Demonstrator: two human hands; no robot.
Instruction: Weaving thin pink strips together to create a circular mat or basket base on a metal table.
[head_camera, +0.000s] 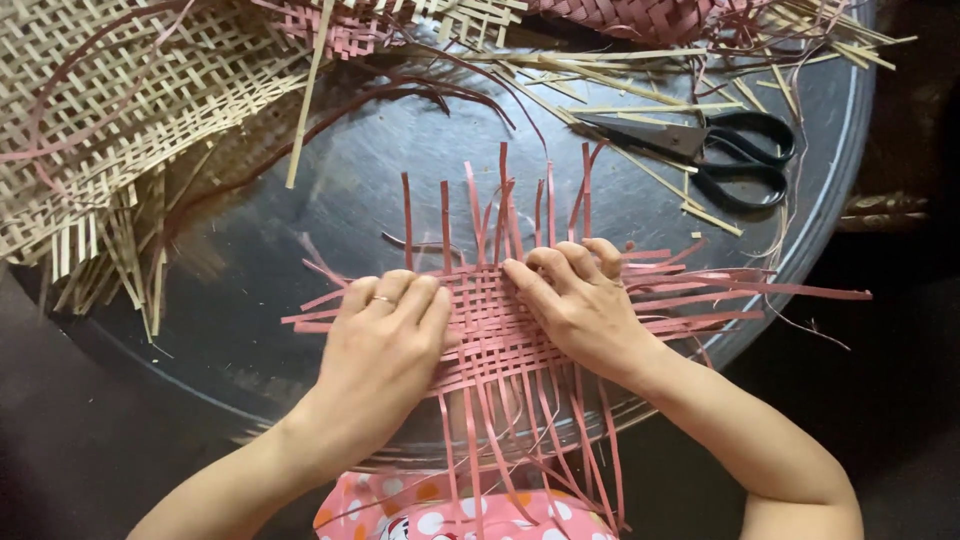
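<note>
Both hands lie flat on a small pink woven mat (500, 325) in the middle of a big round dark tray (330, 200). The left hand (385, 335) presses down on the mat's left side, fingers together, gripping nothing. The right hand (580, 305) bends its fingertips (515, 270) onto the top edge, pushing at a strip there. Only the middle of the mat is woven. Long loose pink strips (750, 290) stick out on every side, so much weaving looks left. Black scissors (735, 155) rest near the tray's far right edge. A pale woven sheet (110, 110) lies at the far left.
</note>
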